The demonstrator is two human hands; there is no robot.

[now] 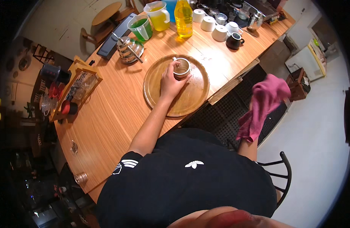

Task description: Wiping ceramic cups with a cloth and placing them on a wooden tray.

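Observation:
Resting on the wooden counter is a round wooden tray (189, 99) with a raised rim. My left hand (173, 80) grips a small ribbed brown cup (182, 66) with a white rim over the tray's upper part. Out to the right, away from the counter, a pink cloth (264, 99) covers my right hand (252, 114); the cloth is blurred, and the fingers are hidden under it.
A ribbed metal kettle (129, 51), a jug of green liquid (141, 28), a jug of yellow liquid (158, 17) and a yellow bottle (183, 20) stand beyond the tray. Several white cups (220, 32) and a black mug (234, 41) are to their right. A wooden rack (78, 88) holds glasses leftward.

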